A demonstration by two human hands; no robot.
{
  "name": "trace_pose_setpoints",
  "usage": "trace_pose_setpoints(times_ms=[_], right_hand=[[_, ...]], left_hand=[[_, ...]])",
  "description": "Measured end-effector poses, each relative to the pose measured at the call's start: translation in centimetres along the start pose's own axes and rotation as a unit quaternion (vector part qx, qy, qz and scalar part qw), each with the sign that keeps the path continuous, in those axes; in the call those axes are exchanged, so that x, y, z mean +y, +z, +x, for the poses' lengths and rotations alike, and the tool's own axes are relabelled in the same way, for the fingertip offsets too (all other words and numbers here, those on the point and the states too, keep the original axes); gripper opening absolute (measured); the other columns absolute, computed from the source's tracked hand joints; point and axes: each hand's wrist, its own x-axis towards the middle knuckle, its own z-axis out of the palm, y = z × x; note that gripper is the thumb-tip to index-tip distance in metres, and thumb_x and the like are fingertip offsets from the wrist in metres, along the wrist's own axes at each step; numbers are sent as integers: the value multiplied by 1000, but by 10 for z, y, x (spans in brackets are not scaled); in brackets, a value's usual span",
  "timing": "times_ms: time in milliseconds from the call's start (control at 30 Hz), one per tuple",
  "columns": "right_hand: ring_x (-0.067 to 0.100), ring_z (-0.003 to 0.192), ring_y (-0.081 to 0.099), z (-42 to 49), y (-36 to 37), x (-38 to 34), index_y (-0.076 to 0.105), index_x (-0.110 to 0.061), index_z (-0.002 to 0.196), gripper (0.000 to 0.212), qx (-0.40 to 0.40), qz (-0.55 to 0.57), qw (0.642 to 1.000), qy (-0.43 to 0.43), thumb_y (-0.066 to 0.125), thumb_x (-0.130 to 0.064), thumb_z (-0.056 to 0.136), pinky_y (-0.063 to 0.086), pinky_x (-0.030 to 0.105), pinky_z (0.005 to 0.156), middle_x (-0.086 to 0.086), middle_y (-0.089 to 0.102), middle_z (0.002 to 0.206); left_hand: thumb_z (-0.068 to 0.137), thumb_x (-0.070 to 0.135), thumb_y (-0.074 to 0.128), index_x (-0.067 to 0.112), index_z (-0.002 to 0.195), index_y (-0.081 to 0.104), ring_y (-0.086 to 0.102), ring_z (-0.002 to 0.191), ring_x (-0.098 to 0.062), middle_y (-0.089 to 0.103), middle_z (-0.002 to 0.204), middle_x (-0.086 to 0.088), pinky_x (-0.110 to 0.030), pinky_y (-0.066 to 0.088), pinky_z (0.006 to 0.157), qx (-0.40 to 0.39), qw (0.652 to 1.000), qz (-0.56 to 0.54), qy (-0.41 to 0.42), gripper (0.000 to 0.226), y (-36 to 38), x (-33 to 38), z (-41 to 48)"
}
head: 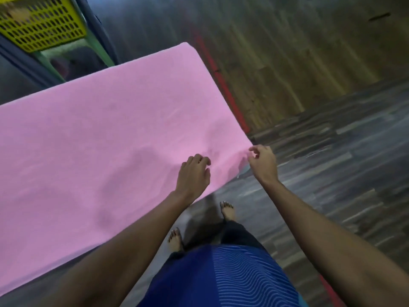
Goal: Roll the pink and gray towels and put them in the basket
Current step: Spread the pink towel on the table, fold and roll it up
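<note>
A large pink towel (106, 138) lies spread flat over a table and hides most of its top. My left hand (193, 172) rests palm down on the towel near its right end, fingers curled and slightly apart. My right hand (263, 161) hovers at the towel's near right corner with thumb and fingers close to the cloth edge; whether it pinches the cloth is unclear. A yellow perforated basket (42, 23) stands at the far left, beyond the table. No gray towel is in view.
A green frame (97, 47) and dark bars stand under and beside the basket. A red strip (221, 85) runs along the floor at the base of a wood-panelled wall (298, 52). My bare feet (228, 210) stand on gray plank flooring right of the table.
</note>
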Motion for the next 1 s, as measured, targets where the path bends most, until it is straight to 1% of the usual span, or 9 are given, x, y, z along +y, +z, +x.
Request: trace_pose_setpoints(times_ms=[67,167,233,300,500,667,733,867,1000], right_hand=[[29,96,55,22,-6,7,69,-10,103,24,-68,-66,991,-98,59,-3,82,48,38,85,11,58,105],[33,101,52,35,-13,20,67,-11,107,37,-189,-153,938,-246,58,3,74,48,42,86,11,57,109],[34,105,50,38,-17,32,62,-11,114,46,-230,-191,900,-318,62,5,71,49,43,88,12,55,117],[32,107,48,42,-21,43,60,-10,118,50,-243,-198,882,-353,62,8,72,47,39,87,11,53,120],[30,88,57,38,-34,67,64,-7,98,25,-231,-142,896,-351,58,6,78,48,39,71,8,63,100],[26,94,60,25,-34,83,70,-12,99,23,-271,-136,905,-298,59,1,83,50,39,80,3,67,103],[21,96,61,28,-33,77,72,-13,99,18,-274,-126,915,-267,60,-7,87,50,34,81,1,67,103],[14,88,60,32,-41,47,70,-16,104,16,-247,-96,937,-228,60,-18,91,50,31,78,-2,66,101],[11,83,64,30,-31,9,71,-20,104,17,-248,-66,943,-210,58,-19,92,51,28,76,-5,70,100]], left_hand=[[91,13,54,12,112,63,54,104,-28,61,116,-7,-37,40,82,-13,1000,8,-27,23,14,24,24],[92,16,54,15,125,59,47,121,-28,53,134,-7,-40,39,95,-33,996,25,-81,33,38,44,40],[93,16,55,17,135,53,37,134,-27,44,146,-7,-42,34,107,-39,992,39,-110,42,51,47,41],[94,17,53,18,138,49,31,139,-28,38,151,-8,-45,30,111,-48,989,43,-130,45,60,49,40],[99,17,46,19,143,44,22,144,-31,31,155,-10,-47,25,117,-45,987,21,-151,44,69,54,37],[97,15,47,24,146,37,15,147,-30,24,158,-8,-50,23,118,-67,985,22,-157,51,68,53,36],[96,14,49,23,146,38,16,147,-29,25,158,-7,-48,22,118,-78,984,12,-157,52,65,52,37],[94,12,50,17,139,48,32,138,-27,41,149,-7,-41,30,113,-47,984,-13,-172,45,52,50,39],[96,15,49,18,133,54,49,121,-27,56,134,-5,-38,40,96,-6,980,-6,-201,37,24,45,33]])
